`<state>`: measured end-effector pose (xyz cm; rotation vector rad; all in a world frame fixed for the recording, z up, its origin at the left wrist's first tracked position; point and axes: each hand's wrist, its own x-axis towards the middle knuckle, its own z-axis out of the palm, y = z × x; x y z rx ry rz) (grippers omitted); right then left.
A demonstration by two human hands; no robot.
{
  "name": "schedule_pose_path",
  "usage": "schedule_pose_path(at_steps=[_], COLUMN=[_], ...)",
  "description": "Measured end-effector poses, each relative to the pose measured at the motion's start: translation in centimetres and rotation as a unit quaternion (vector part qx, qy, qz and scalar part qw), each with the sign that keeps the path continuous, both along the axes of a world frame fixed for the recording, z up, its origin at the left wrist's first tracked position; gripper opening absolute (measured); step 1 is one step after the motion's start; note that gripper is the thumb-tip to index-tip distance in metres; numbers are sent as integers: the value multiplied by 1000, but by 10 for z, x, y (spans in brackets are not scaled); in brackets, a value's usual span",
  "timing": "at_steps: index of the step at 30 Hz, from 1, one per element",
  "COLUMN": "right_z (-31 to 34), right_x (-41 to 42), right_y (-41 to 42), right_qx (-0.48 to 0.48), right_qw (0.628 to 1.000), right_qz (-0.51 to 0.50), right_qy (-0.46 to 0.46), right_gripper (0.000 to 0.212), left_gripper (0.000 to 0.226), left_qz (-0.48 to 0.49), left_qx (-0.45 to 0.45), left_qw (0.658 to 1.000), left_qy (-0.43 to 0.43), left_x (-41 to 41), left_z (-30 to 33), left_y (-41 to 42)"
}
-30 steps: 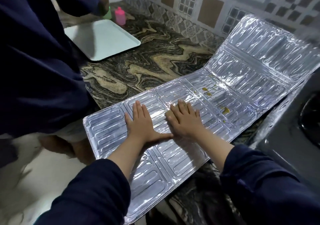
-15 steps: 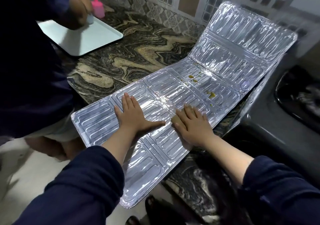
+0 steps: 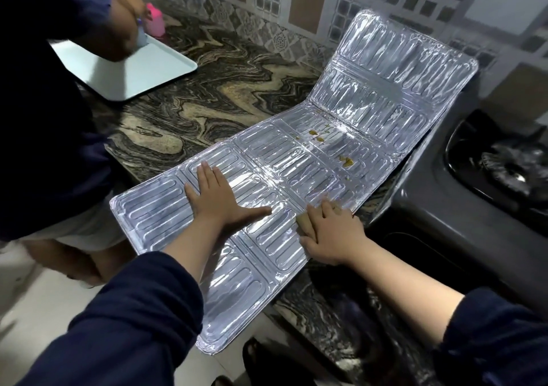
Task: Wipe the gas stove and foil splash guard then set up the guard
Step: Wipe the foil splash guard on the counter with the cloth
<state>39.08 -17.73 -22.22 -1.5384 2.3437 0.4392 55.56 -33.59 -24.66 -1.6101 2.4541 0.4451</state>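
Note:
The silver foil splash guard [image 3: 311, 160] lies flat across the marbled counter, its far panel bent up against the tiled wall and its near end hanging past the counter edge. Yellow-brown food spots [image 3: 345, 161] mark its middle panel. My left hand [image 3: 219, 201] presses flat on the guard, fingers spread. My right hand [image 3: 329, 231] rests at the guard's right edge on a small tan cloth or sponge [image 3: 304, 222], which is mostly hidden beneath it. The dark gas stove [image 3: 462, 207] stands to the right.
Another person in a dark top [image 3: 50, 103] stands at the left, an arm reaching over a pale tray [image 3: 133, 74] on the counter beside a pink bottle [image 3: 155, 23]. Bare marbled counter [image 3: 222, 89] lies between tray and guard. The stove burner [image 3: 510, 169] is at far right.
My right hand has slid back toward me along the guard, from the middle to its right edge. My left hand stays pressed in place. The other person's arm moved over the tray.

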Motion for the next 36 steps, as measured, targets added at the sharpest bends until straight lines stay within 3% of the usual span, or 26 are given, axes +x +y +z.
schedule_pose_path(at_steps=[4,8,16,19,25,31,36], right_z=[33,59,91,81,32,-14,-5], right_x=[14,13,-14,-20,8,35,29], right_y=[-10,-42,-124,-160,-220,-252,-250], right_qx=[71,111,-20,-63,-195,-172,-153], right_qw=[996,994,995,991,957,929,904], right_qz=[42,-6,96,111,203,329,398], right_qy=[14,-21,-29,-40,-68,-12,-2], right_gripper=[42,34,50,58,53,43,44], left_gripper=[168,170,169,170,166,166,166], left_qz=[-4,-3,18,36,44,64,71], left_qx=[10,16,35,46,37,12,5], left_qw=[1000,1000,999,998,998,998,997], left_qy=[-1,-8,-18,-25,-23,-19,-24], left_x=[0,5,23,31,38,36,35], left_z=[0,0,-4,-6,-12,-15,-17], left_y=[-2,-5,-11,-18,-21,-19,-20])
